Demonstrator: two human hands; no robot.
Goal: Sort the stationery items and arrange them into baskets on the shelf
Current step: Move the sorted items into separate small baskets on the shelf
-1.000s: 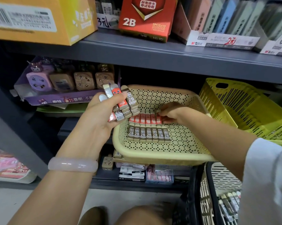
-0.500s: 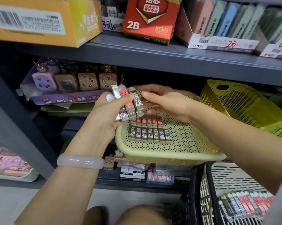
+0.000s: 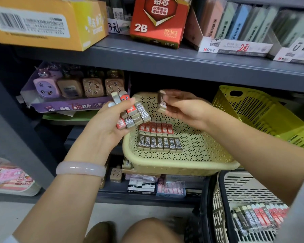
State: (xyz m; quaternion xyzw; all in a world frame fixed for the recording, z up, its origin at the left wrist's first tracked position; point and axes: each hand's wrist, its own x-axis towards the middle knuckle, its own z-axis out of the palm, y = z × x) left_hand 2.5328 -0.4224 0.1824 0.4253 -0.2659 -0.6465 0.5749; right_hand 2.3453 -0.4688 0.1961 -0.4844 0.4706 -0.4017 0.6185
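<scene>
My left hand grips a fan of several small 2B lead cases, grey and red, just left of the beige perforated basket on the shelf. My right hand pinches one grey lead case upright above the basket's back half. On the basket floor lie two neat rows: red cases behind, grey 2B cases in front.
A yellow-green basket leans at the right. A black-and-cream basket at lower right holds more lead cases. Purple sharpener display sits left of the beige basket. Boxes line the upper shelf. My knees are below.
My right hand rose from the rows in the basket to the bundle, took one grey case from it and drew it to the right. My left hand kept the bundle.
</scene>
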